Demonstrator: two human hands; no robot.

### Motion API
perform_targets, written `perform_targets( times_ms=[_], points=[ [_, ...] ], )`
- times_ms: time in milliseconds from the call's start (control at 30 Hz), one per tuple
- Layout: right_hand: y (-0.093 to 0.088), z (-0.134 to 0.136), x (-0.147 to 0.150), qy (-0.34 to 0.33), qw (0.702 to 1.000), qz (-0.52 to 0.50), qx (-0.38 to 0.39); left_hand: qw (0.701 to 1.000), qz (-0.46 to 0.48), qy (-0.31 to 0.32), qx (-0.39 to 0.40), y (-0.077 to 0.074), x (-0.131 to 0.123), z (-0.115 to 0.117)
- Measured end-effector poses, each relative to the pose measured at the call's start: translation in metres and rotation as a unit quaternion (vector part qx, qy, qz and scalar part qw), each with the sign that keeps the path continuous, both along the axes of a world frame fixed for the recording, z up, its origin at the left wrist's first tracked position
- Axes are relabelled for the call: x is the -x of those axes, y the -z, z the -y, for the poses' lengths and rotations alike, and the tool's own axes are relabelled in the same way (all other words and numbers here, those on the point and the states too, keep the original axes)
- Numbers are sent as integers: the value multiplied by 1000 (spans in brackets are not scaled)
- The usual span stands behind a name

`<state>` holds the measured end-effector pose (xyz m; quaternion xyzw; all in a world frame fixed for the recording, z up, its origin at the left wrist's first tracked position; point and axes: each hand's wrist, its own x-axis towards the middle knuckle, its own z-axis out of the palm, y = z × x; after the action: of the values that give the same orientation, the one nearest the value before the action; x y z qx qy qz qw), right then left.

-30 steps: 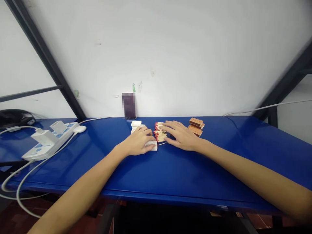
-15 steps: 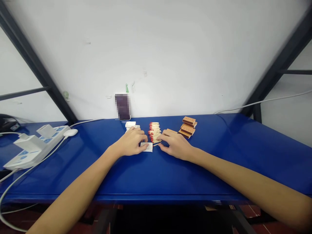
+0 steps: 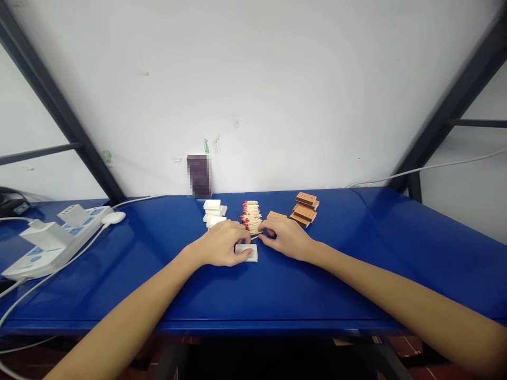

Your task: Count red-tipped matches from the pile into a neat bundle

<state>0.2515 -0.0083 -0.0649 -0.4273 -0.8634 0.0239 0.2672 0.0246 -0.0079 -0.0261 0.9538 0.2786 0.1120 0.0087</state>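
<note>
My left hand [image 3: 225, 244] grips a small white matchbox tray [image 3: 254, 257], thumb on its near side and fingers over the far side. The tray rests on the blue table, just in front of a pile of red-tipped matches [image 3: 251, 217]. At the pile's near right edge, my right hand [image 3: 288, 238] pinches a match [image 3: 254, 237] between thumb and forefinger. More white trays [image 3: 216, 210] lie stacked beyond my left hand, which partly covers the nearest one. An orange-brown matchbox sleeve [image 3: 276, 215] lies just behind my right hand.
Several orange-brown matchbox sleeves [image 3: 304, 211] are stacked right of the matches. A dark pixelated rectangle [image 3: 199, 176] leans against the white wall. On the left sits a white power strip [image 3: 59, 240] with plugs and cables. The blue table's [image 3: 277, 295] front edge runs below my forearms.
My left hand has moved the white tray toward me and to the right, uncovering more of the stacked trays. My right hand stays near the matches, almost in the same place.
</note>
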Motion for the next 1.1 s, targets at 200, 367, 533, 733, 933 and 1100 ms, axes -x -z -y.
perform_targets(
  times_ms=[200, 367, 533, 733, 933, 1100],
  points=[
    [4, -5, -2, -8, 1000, -12, 16, 999, 12, 38, -18, 11, -17, 12],
    [4, -6, -3, -16, 999, -15, 28, 997, 53, 37, -29, 15, -26, 14],
    [0, -3, -1, -10, 1000, -5, 23, 994, 100, -38, -34, 13, -2, -11],
    [-1, -3, -1, -20, 999, -7, 27, 984, 170, 28, -39, 15, 7, -22],
    [1, -6, -3, -36, 999, -11, 30, 982, 107, 73, -135, 17, 1, -24],
    [2, -6, -4, -40, 999, -13, 34, 986, 75, 36, -148, 16, 2, -25]
  ],
)
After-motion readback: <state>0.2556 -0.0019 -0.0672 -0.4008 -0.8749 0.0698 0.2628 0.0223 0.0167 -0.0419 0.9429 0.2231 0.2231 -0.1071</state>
